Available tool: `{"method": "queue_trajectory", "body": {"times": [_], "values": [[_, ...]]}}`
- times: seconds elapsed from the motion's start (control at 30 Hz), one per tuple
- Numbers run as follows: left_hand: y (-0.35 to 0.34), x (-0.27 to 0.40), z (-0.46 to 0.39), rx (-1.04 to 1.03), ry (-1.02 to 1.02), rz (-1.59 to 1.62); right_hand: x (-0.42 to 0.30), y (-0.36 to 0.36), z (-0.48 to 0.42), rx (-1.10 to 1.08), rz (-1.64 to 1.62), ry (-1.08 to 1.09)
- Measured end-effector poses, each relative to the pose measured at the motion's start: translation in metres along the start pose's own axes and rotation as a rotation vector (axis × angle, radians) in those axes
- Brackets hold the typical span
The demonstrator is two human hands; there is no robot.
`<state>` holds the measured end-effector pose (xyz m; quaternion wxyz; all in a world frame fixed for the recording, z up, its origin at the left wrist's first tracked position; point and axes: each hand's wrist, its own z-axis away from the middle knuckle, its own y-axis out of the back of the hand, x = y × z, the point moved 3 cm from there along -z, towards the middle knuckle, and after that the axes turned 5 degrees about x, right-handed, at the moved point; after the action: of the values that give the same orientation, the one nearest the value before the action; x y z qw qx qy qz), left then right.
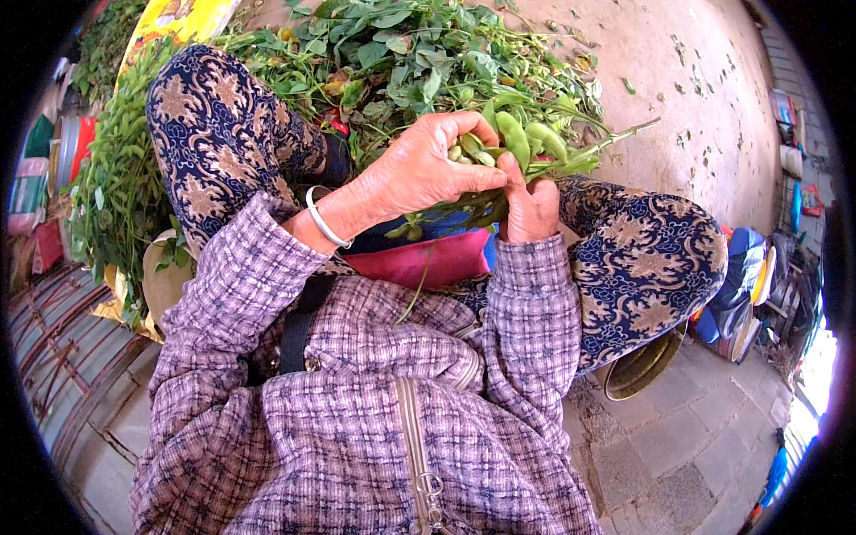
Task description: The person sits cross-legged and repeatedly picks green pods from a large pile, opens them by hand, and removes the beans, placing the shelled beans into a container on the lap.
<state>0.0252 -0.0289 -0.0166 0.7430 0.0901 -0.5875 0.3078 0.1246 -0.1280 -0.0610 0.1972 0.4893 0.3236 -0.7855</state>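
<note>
My left hand (428,164), with a white bangle at the wrist, is curled around several loose green bean pods (471,148). Its thumb reaches across to the fingertips of my right hand (531,204). That hand pinches a green bean stalk (605,142), which carries plump pods (515,134) and slants out to the upper right. Leaves of the plant hang below both hands. Under them, between my knees, lies something pink and blue (428,257), partly covered by leaves and my sleeves.
A heap of leafy cut plants (401,60) lies beyond my hands. More pod-bearing plants (114,180) stand by my left knee, near a yellow printed sack (177,27). A rusty metal frame (60,341) is at lower left. A metal container (645,368) and shoes (742,281) are at right.
</note>
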Motion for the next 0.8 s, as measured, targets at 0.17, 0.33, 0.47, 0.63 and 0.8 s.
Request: {"method": "queue_trajectory", "body": {"times": [0.17, 0.33, 0.47, 0.63, 0.8], "values": [[0.002, -0.002, 0.002, 0.038, 0.066, 0.026, -0.003, -0.002, 0.003, -0.018, 0.211, 0.002], [0.01, -0.01, -0.004, 0.078, -0.066, -0.142, -0.008, -0.008, 0.003, -0.09, 0.303, 0.048], [0.013, -0.008, -0.005, 0.066, -0.165, -0.301, -0.011, -0.013, 0.005, -0.092, 0.253, 0.035], [0.01, -0.013, -0.002, 0.016, -0.01, -0.072, -0.009, -0.002, 0.003, -0.127, 0.377, 0.076], [0.007, -0.016, 0.002, 0.022, 0.002, -0.07, -0.02, -0.009, 0.006, -0.118, 0.478, 0.182]]}}
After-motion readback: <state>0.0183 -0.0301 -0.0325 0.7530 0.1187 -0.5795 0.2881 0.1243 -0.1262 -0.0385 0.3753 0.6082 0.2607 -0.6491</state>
